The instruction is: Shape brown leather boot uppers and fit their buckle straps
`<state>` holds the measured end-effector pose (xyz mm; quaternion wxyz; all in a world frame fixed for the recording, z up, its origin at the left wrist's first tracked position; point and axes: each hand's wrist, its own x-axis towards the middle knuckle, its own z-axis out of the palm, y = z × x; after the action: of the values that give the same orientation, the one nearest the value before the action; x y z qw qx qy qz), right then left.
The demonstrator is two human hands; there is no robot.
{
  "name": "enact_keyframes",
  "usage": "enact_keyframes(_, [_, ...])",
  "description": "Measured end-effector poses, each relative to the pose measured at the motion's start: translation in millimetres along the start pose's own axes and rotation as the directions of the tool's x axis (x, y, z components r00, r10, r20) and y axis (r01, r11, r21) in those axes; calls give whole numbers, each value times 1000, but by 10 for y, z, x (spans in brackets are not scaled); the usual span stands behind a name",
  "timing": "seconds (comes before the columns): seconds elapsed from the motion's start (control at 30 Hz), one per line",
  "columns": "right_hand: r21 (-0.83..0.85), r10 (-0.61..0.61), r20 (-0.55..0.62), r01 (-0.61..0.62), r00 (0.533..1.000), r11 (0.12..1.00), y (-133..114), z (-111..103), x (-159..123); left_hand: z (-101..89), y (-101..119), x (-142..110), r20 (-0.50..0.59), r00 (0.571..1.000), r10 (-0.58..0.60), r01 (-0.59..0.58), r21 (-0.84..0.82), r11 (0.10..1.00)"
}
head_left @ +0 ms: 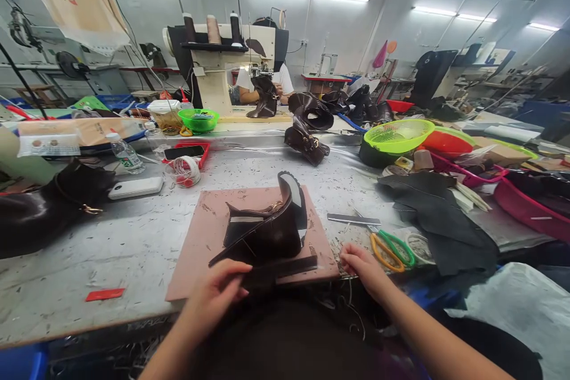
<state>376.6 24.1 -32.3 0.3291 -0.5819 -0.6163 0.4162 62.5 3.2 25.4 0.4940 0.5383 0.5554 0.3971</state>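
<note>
Dark brown leather — the boot upper (267,231) — lies on the pink cutting board (200,249) right in front of you. Your left hand (218,294) reaches in from below, fingers curled onto its near edge, pinching a dark strip (289,266). Your right hand (363,267) rests at the board's right corner, fingers loosely bent and holding nothing — just beside the green-and-orange scissors (392,249).

boot (271,228) on board (200,249) on table (124,249); scissors (392,247) right of board, phone (136,187) behind left, basket (398,135) behind right.
</note>
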Motion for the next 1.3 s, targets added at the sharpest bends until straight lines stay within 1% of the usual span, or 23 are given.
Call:
enact_keyframes(0.07, [15, 36, 95, -38, 995, 999, -18, -3, -100, -334, 44, -54, -238, 971, 23, -42, -77, 996])
enact_keyframes(0.1, [-67, 14, 154, -3, 988, 998, -54, 8, -146, -499, 53, -72, -359, 933, 12, -61, -125, 990])
enact_keyframes(0.17, [-242, -61, 261, 126, 963, 962, -185, 48, -210, -775, 45, -87, -519, 854, -38, -89, -219, 972])
enact_keyframes(0.2, [-306, -90, 316, 192, 945, 933, -279, 76, -224, -873, 26, -85, -557, 828, -72, -89, -257, 962])
enact_keyframes(0.27, [-384, -96, 460, 295, 883, 875, -510, 142, -212, -976, -36, -72, -573, 809, -132, -62, -306, 950])
enact_keyframes(0.33, [-413, -80, 604, 397, 793, 820, -772, 231, -153, -979, -110, -58, -540, 823, -177, -12, -328, 945])
enact_keyframes(0.4, [-367, -173, 677, 532, 715, 763, -1024, 350, -58, -931, -167, -54, -508, 838, -200, 22, -335, 942])
enact_keyframes(0.47, [-297, -404, 619, 676, 674, 674, -1234, 496, 64, -882, -190, -67, -501, 839, -211, 33, -341, 939])
enact_keyframes(0.53, [-323, -619, 438, 757, 652, 568, -1383, 654, 203, -860, -183, -100, -516, 830, -213, 17, -359, 933])
enact_keyframes(0.63, [-497, -723, 181, 696, 667, 518, -1511, 874, 414, -871, -148, -171, -530, 824, -201, -20, -381, 924])
enact_keyframes(0.7, [-577, -717, 106, 630, 689, 520, -1555, 988, 524, -882, -126, -218, -524, 831, -186, -35, -384, 923])
enact_keyframes(0.77, [-601, -728, 78, 615, 681, 510, -1578, 1055, 586, -886, -112, -252, -509, 844, -168, -49, -385, 921])
enact_keyframes(0.83, [-587, -749, 40, 622, 661, 518, -1585, 1048, 584, -892, -111, -266, -510, 846, -157, -70, -398, 915])
enact_keyframes(0.9, [-550, -727, 43, 624, 685, 555, -1580, 952, 519, -913, -125, -264, -539, 828, -153, -100, -412, 906])
enact_keyframes(0.93, [-518, -692, 113, 636, 713, 572, -1574, 874, 468, -929, -137, -259, -555, 817, -156, -109, -413, 904])
enact_keyframes(0.97, [-470, -639, 236, 661, 732, 585, -1566, 783, 408, -949, -152, -253, -567, 808, -162, -107, -411, 905])
enact_keyframes(1.0, [-400, -568, 396, 693, 721, 600, -1557, 687, 346, -970, -170, -247, -573, 802, -170, -97, -406, 909])
enact_keyframes(1.07, [-245, -422, 679, 727, 601, 642, -1541, 512, 230, -1004, -212, -231, -564, 803, -192, -57, -393, 918])
enact_keyframes(1.1, [-208, -356, 759, 722, 545, 660, -1537, 447, 185, -1015, -234, -221, -556, 806, -201, -39, -389, 921])
enact_keyframes(1.13, [-213, -292, 803, 709, 519, 673, -1539, 406, 151, -1018, -258, -207, -543, 813, -209, -21, -387, 922])
enact_keyframes(1.17, [-248, -230, 824, 694, 518, 675, -1547, 390, 129, -1015, -281, -190, -524, 823, -220, -2, -389, 921])
enact_keyframes(1.23, [-332, -156, 820, 681, 550, 653, -1584, 436, 126, -984, -326, -144, -474, 848, -235, 33, -396, 918])
enact_keyframes(1.3, [-366, -232, 767, 704, 599, 608, -1629, 573, 172, -923, -357, -83, -416, 878, -238, 54, -408, 911])
